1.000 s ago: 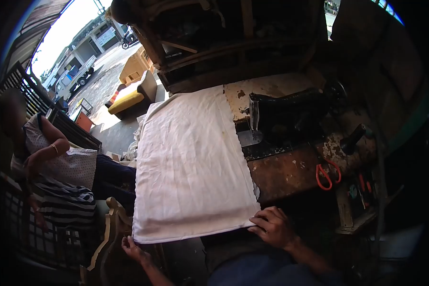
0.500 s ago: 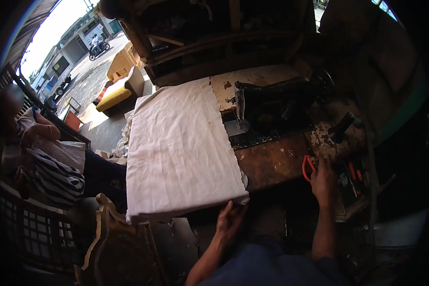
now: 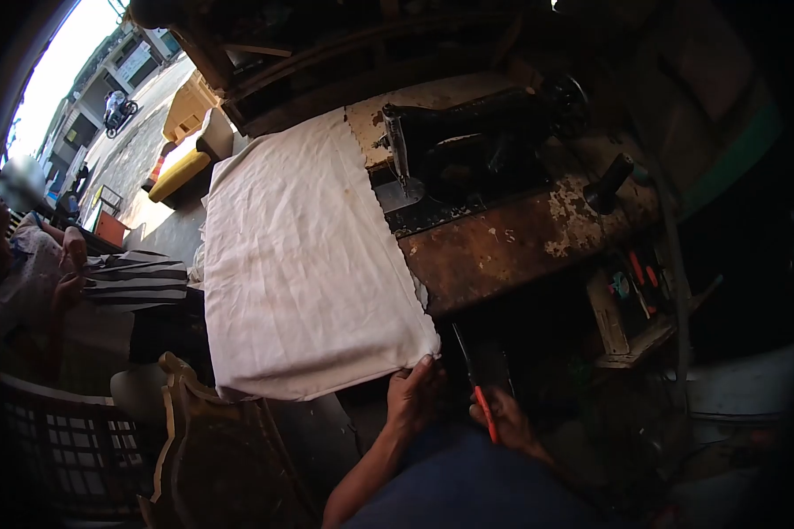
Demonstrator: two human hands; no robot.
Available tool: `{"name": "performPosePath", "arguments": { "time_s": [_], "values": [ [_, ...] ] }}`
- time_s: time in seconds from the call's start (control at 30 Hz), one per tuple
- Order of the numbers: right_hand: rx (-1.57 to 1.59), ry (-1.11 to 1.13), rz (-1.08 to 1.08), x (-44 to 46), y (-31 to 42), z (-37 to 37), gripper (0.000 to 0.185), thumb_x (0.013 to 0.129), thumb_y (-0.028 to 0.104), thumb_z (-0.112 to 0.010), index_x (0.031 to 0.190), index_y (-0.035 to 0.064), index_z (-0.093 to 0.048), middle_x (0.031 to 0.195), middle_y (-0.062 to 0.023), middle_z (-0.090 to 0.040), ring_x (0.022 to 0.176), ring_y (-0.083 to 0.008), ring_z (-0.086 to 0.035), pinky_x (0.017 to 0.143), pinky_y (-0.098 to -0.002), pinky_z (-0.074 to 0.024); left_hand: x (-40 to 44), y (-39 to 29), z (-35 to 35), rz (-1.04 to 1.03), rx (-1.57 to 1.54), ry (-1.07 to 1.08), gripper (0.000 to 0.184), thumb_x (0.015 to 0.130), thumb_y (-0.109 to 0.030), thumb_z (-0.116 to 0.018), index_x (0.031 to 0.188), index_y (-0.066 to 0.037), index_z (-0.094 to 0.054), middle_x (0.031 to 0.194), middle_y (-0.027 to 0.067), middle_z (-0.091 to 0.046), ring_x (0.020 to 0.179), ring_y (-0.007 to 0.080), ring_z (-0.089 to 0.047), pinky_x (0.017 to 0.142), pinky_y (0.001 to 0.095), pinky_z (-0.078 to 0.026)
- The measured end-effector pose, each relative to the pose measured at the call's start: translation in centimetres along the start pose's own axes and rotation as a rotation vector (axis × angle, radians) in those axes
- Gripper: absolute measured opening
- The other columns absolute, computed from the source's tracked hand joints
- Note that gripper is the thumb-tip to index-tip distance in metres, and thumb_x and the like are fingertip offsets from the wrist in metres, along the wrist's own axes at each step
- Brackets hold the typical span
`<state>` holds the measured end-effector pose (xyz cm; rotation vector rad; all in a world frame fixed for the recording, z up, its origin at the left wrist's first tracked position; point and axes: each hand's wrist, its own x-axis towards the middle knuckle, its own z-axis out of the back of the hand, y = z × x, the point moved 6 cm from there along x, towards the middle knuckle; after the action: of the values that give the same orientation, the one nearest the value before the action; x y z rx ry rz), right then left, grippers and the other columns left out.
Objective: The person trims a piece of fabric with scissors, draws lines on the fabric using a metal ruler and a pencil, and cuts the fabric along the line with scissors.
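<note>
White cloth [image 3: 300,264] lies spread over the left part of the sewing table [image 3: 485,256], its right edge ragged. At its near right corner, my left hand [image 3: 412,394] pinches the cloth's edge, thumb on top and fingers beneath. My right hand [image 3: 509,419] is closed on the red handles of scissors [image 3: 480,402], held low in front of the table. Their dark blades point up and away, a little right of the cloth corner and apart from it. A black sewing machine [image 3: 468,116] stands behind the cloth's right edge.
A dark post-like part [image 3: 607,183] rises from the tabletop's right. An open wooden drawer [image 3: 631,339] with tools hangs below. A carved wooden frame [image 3: 175,423] and plastic crate [image 3: 71,441] stand at near left. A person with striped cloth [image 3: 137,280] sits at left.
My right hand has brought the scissors from the table's right side down and left, near the cloth corner. My left hand still holds that corner. The view has shifted.
</note>
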<state>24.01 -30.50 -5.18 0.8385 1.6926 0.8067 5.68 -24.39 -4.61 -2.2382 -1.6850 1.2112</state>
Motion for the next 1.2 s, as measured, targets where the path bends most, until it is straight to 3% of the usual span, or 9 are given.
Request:
{"name": "performPosePath", "arguments": {
  "time_s": [0.2,0.37,0.57,0.63,0.77,0.83,0.97,1.03,1.2],
  "values": [
    [-0.553,0.031,0.238,-0.5,2.2,-2.3,0.047,0.085,0.04,-0.085,0.102,0.0042,-0.059,0.08,-0.0053,-0.064,0.072,-0.015,-0.062,0.067,-0.0328,-0.0522,0.0,0.1,-0.2,0.043,0.094,-0.025,0.013,0.096,-0.017,-0.073,0.104,-0.009,-0.066,0.085,-0.0028,-0.062,0.079,0.0095,-0.058,0.081,0.0307,-0.05],
    [-0.537,-0.026,0.291,0.1,3.5,-3.5,0.045,0.085,0.038,-0.085,0.1,0.0054,-0.058,0.079,-0.0074,-0.064,0.071,-0.0178,-0.064,0.065,-0.0353,-0.0529,-0.7,-0.6,-1.6,0.029,0.113,-0.029,0.011,0.096,-0.018,-0.072,0.099,-0.011,-0.064,0.077,-0.0053,-0.053,0.071,0.0077,-0.05,0.07,0.0297,-0.045],
    [-0.507,0.033,0.31,0.1,2.5,-3.4,0.043,0.085,0.036,-0.085,0.103,0.0059,-0.059,0.081,-0.0086,-0.066,0.074,-0.0213,-0.068,0.066,-0.0354,-0.054,-0.4,-0.3,-1.5,0.028,0.108,-0.007,0.011,0.098,-0.019,-0.07,0.099,-0.01,-0.063,0.081,-0.0049,-0.055,0.073,0.0076,-0.052,0.07,0.0288,-0.045],
    [-0.51,0.005,0.455,-0.5,3.3,-3.5,0.043,0.085,0.035,-0.085,0.104,0.0059,-0.06,0.084,-0.0092,-0.068,0.075,-0.0237,-0.07,0.067,-0.0358,-0.0556,0.0,-0.4,-1.3,0.011,0.122,0.004,0.012,0.098,-0.02,-0.069,0.1,-0.01,-0.064,0.081,-0.0046,-0.055,0.073,0.0078,-0.053,0.07,0.0291,-0.046],
    [-0.569,-0.035,0.438,-0.3,2.9,-3.0,0.044,0.084,0.035,-0.086,0.107,0.0055,-0.061,0.085,-0.0101,-0.07,0.075,-0.0256,-0.072,0.068,-0.0365,-0.0569,-0.1,-0.3,-1.3,-0.001,0.186,-0.023,0.012,0.098,-0.02,-0.068,0.1,-0.009,-0.064,0.082,-0.0043,-0.056,0.074,0.0079,-0.054,0.069,0.0286,-0.046],
    [-0.474,0.026,0.201,0.2,2.6,-2.9,0.046,0.082,0.035,-0.087,0.109,0.0053,-0.063,0.084,-0.0113,-0.071,0.074,-0.0261,-0.073,0.067,-0.0372,-0.0574,-0.1,-0.5,-1.8,0.003,0.188,-0.035,0.012,0.098,-0.02,-0.068,0.099,-0.009,-0.064,0.082,-0.0043,-0.057,0.073,0.0076,-0.054,0.069,0.0281,-0.046],
    [-0.413,0.017,0.275,0.1,1.8,-2.7,0.044,0.083,0.034,-0.086,0.108,0.0054,-0.064,0.083,-0.0116,-0.072,0.076,-0.0262,-0.074,0.067,-0.038,-0.0574,0.2,-0.4,-1.1,-0.019,0.144,-0.03,0.016,0.099,-0.019,-0.067,0.099,-0.003,-0.065,0.085,0.0012,-0.065,0.074,0.0124,-0.064,0.069,0.029,-0.054],
    [-0.586,-0.019,0.28,0.0,2.2,-2.8,0.039,0.085,0.03,-0.084,0.107,0.0052,-0.064,0.085,-0.0118,-0.073,0.077,-0.0259,-0.074,0.067,-0.038,-0.0577,0.1,-0.3,-0.6,-0.022,0.17,-0.022,0.016,0.099,-0.018,-0.067,0.099,-0.002,-0.066,0.085,0.0015,-0.065,0.074,0.0122,-0.064,0.07,0.0287,-0.054],
    [-0.489,-0.004,0.237,0.5,2.6,-3.2,0.041,0.085,0.032,-0.085,0.108,0.0047,-0.064,0.084,-0.0116,-0.072,0.076,-0.0262,-0.074,0.067,-0.038,-0.0575,0.0,-0.1,-0.4,-0.04,0.164,0.002,0.017,0.1,-0.017,-0.066,0.098,-0.001,-0.066,0.088,0.0029,-0.067,0.075,0.012,-0.065,0.07,0.0279,-0.053]
  ]
}}
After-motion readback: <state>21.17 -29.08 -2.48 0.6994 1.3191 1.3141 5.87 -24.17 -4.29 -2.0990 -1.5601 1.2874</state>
